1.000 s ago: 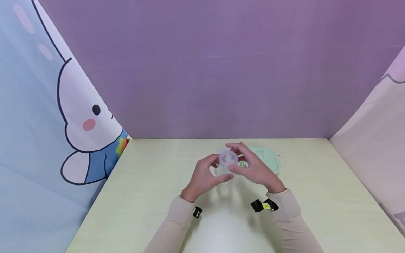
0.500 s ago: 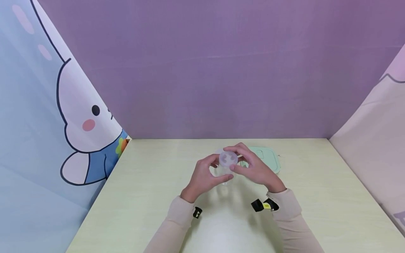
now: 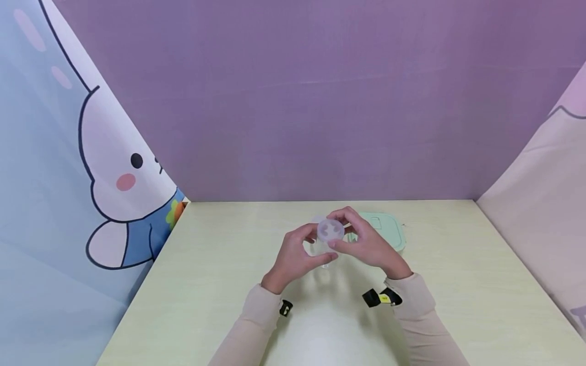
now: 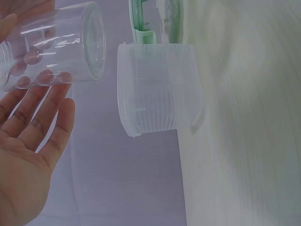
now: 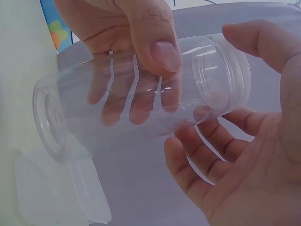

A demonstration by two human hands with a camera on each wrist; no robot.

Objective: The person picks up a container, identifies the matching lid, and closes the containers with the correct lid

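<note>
Both hands meet over the middle of the pale table [image 3: 206,284], lifted just above it. Left hand [image 3: 293,254] curls around a clear jar [image 5: 136,99]: the right wrist view shows its thumb pressed on the near side of the glass-like wall and its fingers wrapped round the far side, seen through the jar. Right hand [image 3: 366,244] has its fingers curled at the jar's threaded mouth, fingertips touching the rim and thumb arched above it. In the head view a round frosted lid [image 3: 330,230] sits between the fingertips of that hand at the top of the jar, but whether it is already seated on the mouth or only held against it cannot be made out; the right wrist view shows no lid clearly, only the open thread.

The jar lies tilted, close to sideways, in both wrist views. Its lower part is hidden by the left palm in the head view.

Behind the right hand lies a mint-green box lid [image 3: 386,229], partly covered by the fingers. The left wrist view shows a frosted ribbed tub [image 4: 157,89] near the jar's base, cut off by blur, with a green edge behind it.
</note>
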